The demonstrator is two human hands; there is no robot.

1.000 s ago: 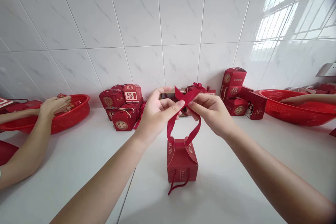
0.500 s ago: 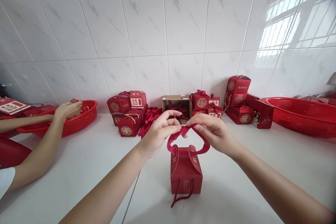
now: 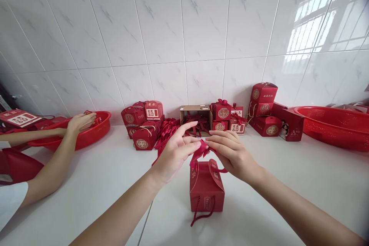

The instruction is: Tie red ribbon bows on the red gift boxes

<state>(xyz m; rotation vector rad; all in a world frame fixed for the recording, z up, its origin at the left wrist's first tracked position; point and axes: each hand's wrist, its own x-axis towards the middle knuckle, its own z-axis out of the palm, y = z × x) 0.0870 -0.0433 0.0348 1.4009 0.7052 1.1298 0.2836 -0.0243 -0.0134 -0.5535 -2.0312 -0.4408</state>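
A small red gift box [image 3: 206, 188] with gold print stands upright on the white counter [image 3: 259, 200] in front of me, a red cord hanging down its front. A dark red ribbon [image 3: 201, 149] is threaded through its top flaps. My left hand [image 3: 174, 153] and my right hand [image 3: 232, 153] meet just above the box, each pinching the ribbon between thumb and fingers, the other fingers stretched out.
Finished red boxes [image 3: 142, 123] are piled by the tiled wall, with a loose heap of ribbons [image 3: 167, 130], a cardboard box [image 3: 196, 117] and more red boxes [image 3: 265, 111]. A red basin [image 3: 86, 132] holds another person's hand [image 3: 79, 121] at left. A red basket [image 3: 334, 125] sits at right.
My hands have come down from well above the box to just over its flaps, drawing the ribbon loop tight and small. The arm over the right basket is gone.
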